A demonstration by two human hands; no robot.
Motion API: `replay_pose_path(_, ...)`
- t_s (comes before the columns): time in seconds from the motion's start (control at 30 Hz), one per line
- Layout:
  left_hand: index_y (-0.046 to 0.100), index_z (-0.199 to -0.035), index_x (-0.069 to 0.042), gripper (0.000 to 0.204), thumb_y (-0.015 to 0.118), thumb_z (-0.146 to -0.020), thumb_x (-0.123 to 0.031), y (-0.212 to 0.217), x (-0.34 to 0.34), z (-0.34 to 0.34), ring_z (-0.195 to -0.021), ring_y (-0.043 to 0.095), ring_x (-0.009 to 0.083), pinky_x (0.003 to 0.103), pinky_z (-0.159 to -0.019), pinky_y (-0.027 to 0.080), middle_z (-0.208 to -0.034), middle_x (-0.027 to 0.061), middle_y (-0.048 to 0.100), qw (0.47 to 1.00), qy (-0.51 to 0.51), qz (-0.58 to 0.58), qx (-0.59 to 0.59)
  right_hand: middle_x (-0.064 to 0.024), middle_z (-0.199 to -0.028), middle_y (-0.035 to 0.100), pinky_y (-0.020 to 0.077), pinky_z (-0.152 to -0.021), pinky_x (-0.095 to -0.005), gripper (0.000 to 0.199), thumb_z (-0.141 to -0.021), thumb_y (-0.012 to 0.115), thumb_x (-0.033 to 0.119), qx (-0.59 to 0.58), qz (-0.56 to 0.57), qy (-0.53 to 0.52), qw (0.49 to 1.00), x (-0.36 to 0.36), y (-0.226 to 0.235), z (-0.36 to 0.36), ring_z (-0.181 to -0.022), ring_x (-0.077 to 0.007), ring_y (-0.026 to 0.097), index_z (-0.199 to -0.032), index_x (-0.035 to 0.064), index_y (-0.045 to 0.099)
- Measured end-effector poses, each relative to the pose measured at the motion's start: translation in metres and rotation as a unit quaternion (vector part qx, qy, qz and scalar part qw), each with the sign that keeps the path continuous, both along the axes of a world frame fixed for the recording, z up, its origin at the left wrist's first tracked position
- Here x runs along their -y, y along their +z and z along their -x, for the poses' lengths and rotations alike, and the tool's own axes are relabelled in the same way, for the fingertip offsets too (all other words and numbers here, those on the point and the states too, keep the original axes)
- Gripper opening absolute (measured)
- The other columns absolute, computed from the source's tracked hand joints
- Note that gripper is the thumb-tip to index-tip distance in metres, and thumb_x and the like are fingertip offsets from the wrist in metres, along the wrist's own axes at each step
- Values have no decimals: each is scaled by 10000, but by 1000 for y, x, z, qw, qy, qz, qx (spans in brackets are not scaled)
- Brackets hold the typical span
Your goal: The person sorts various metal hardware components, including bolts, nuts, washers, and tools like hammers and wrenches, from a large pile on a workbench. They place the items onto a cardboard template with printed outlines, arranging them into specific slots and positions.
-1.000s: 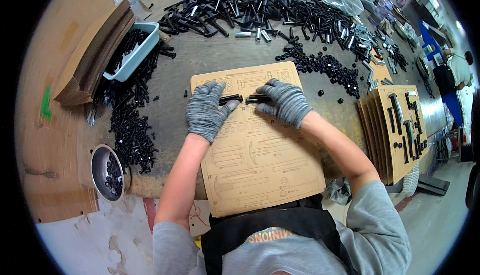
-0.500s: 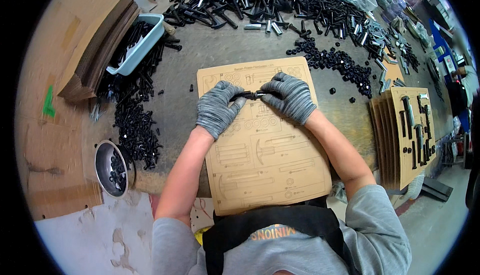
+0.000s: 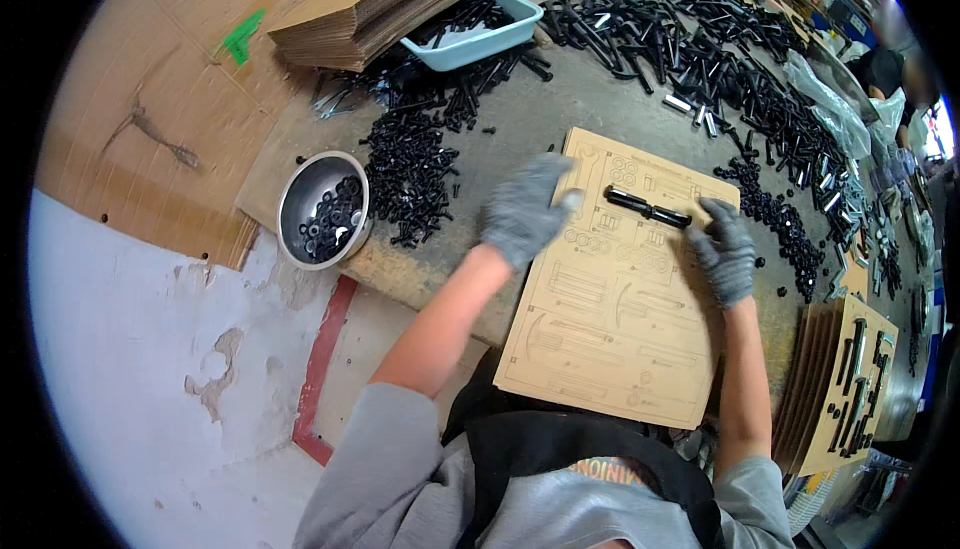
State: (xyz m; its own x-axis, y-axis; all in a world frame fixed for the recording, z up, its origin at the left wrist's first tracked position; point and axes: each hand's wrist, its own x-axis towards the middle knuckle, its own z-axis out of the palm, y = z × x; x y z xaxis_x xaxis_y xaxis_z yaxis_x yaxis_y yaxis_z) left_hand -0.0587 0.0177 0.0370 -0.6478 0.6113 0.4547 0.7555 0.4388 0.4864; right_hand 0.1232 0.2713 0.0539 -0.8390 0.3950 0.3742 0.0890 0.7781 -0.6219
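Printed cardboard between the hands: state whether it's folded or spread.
Spread: the printed cardboard shows four corners and no visible fold.

Workbench [image 3: 575, 99]; black bolts [image 3: 640, 34]; black screws [image 3: 412, 179]; black nuts [image 3: 770, 214]; cardboard sheet [image 3: 600, 299]; 1 blue tray [image 3: 488, 49]

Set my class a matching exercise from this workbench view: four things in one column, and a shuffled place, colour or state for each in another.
Things:
1. Metal bowl
2. Plastic tray
3. Black rod-shaped parts
4. Right hand

Descriptions:
A. Lying on the printed sheet
B. Round and silver-coloured
C. Gloved, at the sheet's right edge
D. Light blue

Right pairs: 1-B, 2-D, 3-A, 4-C
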Motion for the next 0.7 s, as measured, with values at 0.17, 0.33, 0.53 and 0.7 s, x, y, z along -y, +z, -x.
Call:
replay_pose_path(0.17, 472, -1328, -18, 646, 673, -815, -357, -14, 130, -34, -1289, 397, 366, 451, -1089, 318, -1390, 212, 431, 970, 228, 67, -54, -83, -1072, 614, 512, -752, -287, 322, -841, 678, 106, -55, -18, -97, 994, -38, -32, -56, -808, -161, 576, -1159, 68, 643)
replay_pose_path(0.33, 338, -1420, -4, 780, 634, -846, -441, -22, 134, -15, -1343, 290, 428, 461, -1128, 242, -1468, 264, 299, 937, 304, 167, 40, -81, -1036, 619, 486, -848, -295, 234, -872, 647, 64, -131, 71, -97, 984, -49, -61, -60, -920, -183, 601, -1102, 26, 655)
replay_pose_path(0.53, 427, -1379, -52, 537, 535, -915, -299, -34, 107, 55, -1298, 376, 381, 445, -1100, 290, -1437, 213, 381, 935, 289, 197, -54, -102, -1023, 653, 478, -886, -324, 177, -887, 630, 76, -112, 55, -135, 983, -39, -54, -59, -954, -190, 605, -1047, 10, 667)
replay_pose_path(0.7, 624, -1144, -84, 298, 550, -910, -252, -25, 104, 77, -1041, 571, 333, 430, -907, 452, -1164, 153, 607, 962, 216, 139, -93, -102, -967, 669, 487, -861, -321, 166, -884, 629, 88, -117, 54, -161, 979, -38, -54, -60, -910, -204, 623, -1023, 13, 680)
